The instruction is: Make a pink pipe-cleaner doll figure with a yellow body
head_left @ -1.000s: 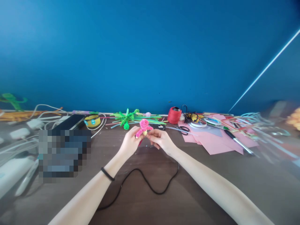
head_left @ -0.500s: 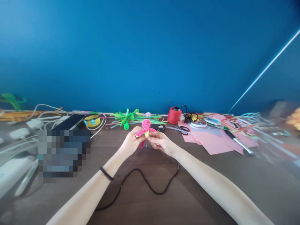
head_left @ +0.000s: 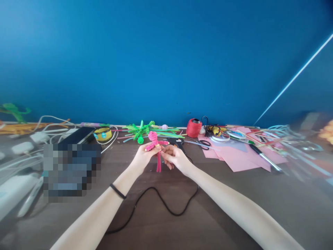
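Observation:
A pink pipe-cleaner figure [head_left: 153,137] with a coiled round head, wrapped arms and two straight legs is held above the desk. My left hand [head_left: 142,156] grips it at the body, with the thumb across its front. From the right, the bent fingers of my right hand [head_left: 179,160] close against the figure's middle, just above the legs. The fingertips partly cover its body. Behind my right hand lies a dark glue gun [head_left: 179,142], partly hidden, and a black cord [head_left: 162,202] curves over the desk below.
Green pipe-cleaner pieces [head_left: 140,131] lie by the wall. Right of them are a red spool [head_left: 194,128], black scissors [head_left: 205,143], pink paper sheets [head_left: 235,159] and a black-and-silver pen [head_left: 264,157]. Leftward are a yellow tape roll [head_left: 102,134], a dark phone [head_left: 78,135] and white chargers [head_left: 23,148].
The pink figure has shifted left and turned, and its legs now hang in view. The yellow patch at its middle no longer shows. My right fingers have moved slightly left.

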Demonstrator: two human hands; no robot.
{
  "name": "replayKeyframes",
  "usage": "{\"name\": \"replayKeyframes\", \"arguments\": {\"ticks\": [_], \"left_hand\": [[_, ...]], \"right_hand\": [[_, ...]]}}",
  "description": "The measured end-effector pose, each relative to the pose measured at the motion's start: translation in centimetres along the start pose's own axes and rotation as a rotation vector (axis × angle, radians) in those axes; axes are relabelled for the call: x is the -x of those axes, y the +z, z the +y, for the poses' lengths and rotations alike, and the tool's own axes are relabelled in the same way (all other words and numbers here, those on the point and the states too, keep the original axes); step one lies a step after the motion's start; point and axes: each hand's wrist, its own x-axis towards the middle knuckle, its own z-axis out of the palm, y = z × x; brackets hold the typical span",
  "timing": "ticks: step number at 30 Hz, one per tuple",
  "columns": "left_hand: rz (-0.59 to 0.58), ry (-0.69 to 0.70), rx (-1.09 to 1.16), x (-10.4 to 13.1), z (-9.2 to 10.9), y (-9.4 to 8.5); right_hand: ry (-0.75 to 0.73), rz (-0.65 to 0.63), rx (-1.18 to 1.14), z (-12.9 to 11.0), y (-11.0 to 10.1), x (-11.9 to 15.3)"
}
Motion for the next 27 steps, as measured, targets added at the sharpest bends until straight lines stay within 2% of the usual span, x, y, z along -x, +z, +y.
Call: {"name": "replayKeyframes", "arguments": {"ticks": [4, 11, 13, 17, 20, 27], "left_hand": [[-0.119, -0.105, 0.164, 0.0, 0.0, -0.5], [-0.248, -0.102, 0.226, 0.1, -0.1, -0.5], [-0.229, -0.096, 0.219, 0.0, -0.2, -0.6], [-0.123, -0.078, 0.179, -0.1, -0.6, -0.7], [-0.115, -0.080, 0.201, -0.3, -0.8, -0.7], [-0.112, -0.167, 0.366, -0.6, -1.7, -1.8]], "right_hand": [[0.030, -0.091, -0.121, 0.1, -0.4, -0.1], [0.067, -0.237, -0.214, -0.1, -0.4, 0.1], [0.067, -0.226, -0.229, 0.0, -0.3, 0.1], [0.046, -0.084, -0.170, 0.2, -0.2, -0.1], [0.008, -0.011, -0.108, 0.3, 0.0, -0.1], [0.067, -0.090, -0.128, 1.0, 0.4, 0.0]]}}
